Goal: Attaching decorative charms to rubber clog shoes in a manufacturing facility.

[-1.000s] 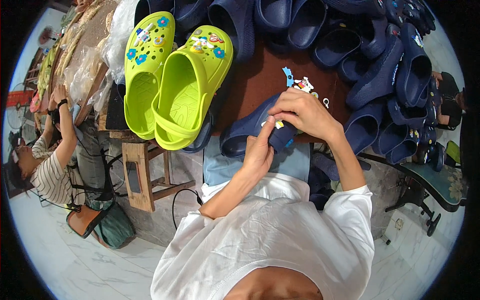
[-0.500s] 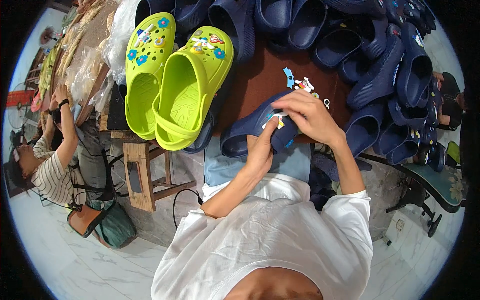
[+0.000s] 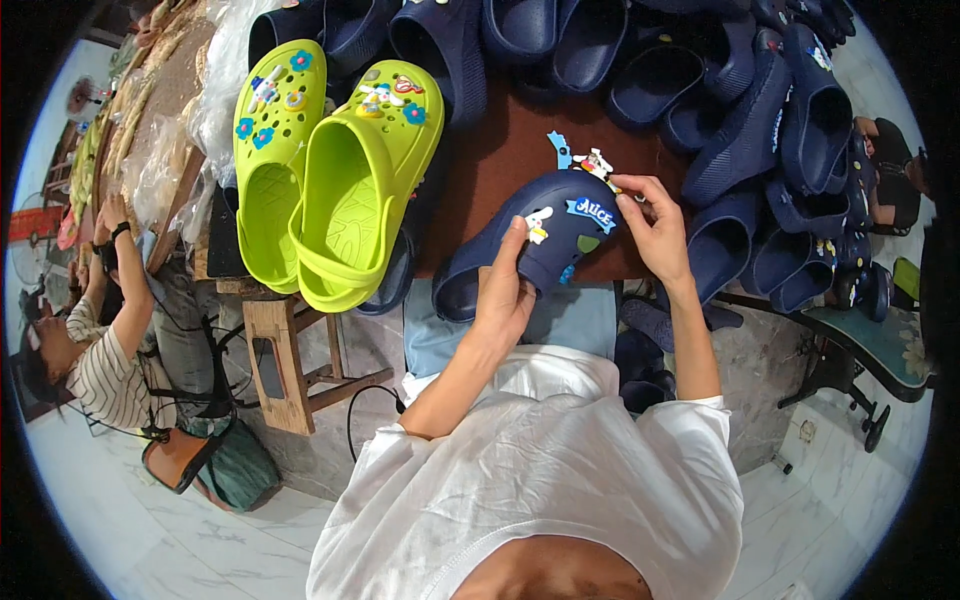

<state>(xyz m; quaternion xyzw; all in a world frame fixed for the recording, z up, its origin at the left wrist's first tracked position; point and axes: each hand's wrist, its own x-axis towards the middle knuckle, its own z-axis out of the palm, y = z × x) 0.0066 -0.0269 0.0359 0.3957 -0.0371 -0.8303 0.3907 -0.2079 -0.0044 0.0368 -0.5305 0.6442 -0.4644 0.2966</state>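
A navy clog [image 3: 500, 240] rests on the brown tabletop's near edge, toe pointing away to the right. My left hand [image 3: 505, 298] is closed round its side, the thumb lying on the upper beside a white rabbit-like charm [image 3: 538, 226]. Farther up the toe sit a blue banner charm [image 3: 592, 211] with white lettering and a small green charm [image 3: 587, 243]. Just past the toe, my right hand [image 3: 655, 228] has thumb and forefinger slightly apart at the edge of a loose white figure charm [image 3: 597, 163]. A loose light-blue charm [image 3: 559, 150] lies beside it.
Two lime-green clogs [image 3: 345, 215] with charms stand at the left. Many navy clogs [image 3: 735, 130] are heaped along the back and right. A wooden stool [image 3: 278, 365] stands below the table's left end. Another person [image 3: 115, 340] sits at far left; a second person [image 3: 890, 175] is at far right.
My right hand has left the top of the navy clog and moved right, to the loose charms, uncovering the banner charm. My left hand still holds the clog.
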